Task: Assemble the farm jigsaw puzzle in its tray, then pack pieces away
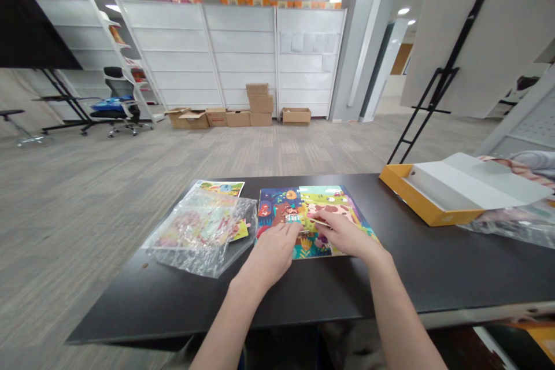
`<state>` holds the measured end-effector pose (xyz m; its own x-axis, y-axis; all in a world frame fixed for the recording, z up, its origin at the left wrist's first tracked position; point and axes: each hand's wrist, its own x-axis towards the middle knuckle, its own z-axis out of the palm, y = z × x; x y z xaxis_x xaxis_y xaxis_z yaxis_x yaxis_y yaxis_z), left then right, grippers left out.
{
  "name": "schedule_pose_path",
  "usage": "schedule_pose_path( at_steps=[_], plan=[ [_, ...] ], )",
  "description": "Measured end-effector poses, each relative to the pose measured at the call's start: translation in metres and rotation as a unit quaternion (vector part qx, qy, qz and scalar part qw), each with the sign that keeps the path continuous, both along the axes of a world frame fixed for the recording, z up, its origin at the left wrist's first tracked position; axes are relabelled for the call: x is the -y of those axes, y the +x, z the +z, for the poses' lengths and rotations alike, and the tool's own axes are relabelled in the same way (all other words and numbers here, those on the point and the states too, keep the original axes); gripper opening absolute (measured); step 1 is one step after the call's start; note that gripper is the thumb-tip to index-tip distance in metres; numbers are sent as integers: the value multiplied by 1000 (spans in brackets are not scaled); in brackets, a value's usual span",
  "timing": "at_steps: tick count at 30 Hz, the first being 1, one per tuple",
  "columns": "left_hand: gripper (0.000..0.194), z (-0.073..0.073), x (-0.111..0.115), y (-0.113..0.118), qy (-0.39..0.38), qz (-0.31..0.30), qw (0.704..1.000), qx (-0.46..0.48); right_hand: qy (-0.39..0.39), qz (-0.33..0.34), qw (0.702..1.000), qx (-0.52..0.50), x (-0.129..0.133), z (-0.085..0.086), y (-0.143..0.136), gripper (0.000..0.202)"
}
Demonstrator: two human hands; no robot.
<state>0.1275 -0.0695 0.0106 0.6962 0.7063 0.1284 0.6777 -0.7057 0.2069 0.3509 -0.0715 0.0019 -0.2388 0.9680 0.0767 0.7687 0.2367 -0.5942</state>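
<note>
A colourful flat picture (325, 196), with a cow, a brown animal and flowers on it, lies on the black table in front of me. Over its left half is my left hand (277, 245); the fingers are drawn together and a thin pale edge shows by their tips, too small to name. My right hand (342, 232) is above the cow part, thumb and fingers pinching a small flat piece (319, 221) with a pale edge. Both hands cover portions of the picture.
Left of the picture, clear plastic bags (203, 243) lie over printed sheets (221, 188). At the right of the black table (182, 306) is an open yellow box (433, 214) with a white lid, plastic wrap and cloth beside it. Cardboard boxes (260, 105) stand by the far shelves.
</note>
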Motion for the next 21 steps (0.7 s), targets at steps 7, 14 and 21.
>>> schedule_pose_path(
  at_steps=[7,14,21],
  plan=[
    [29,0,2,-1,22,-7,999,-29,-5,-7,1000,5,0,0,0,25],
    [27,-11,-4,-4,95,-1,994,50,13,-8,1000,1,0,-4,1,25],
    [28,-18,-7,-2,193,-10,976,101,14,-5,1000,3,-1,-4,-1,30]
  ],
)
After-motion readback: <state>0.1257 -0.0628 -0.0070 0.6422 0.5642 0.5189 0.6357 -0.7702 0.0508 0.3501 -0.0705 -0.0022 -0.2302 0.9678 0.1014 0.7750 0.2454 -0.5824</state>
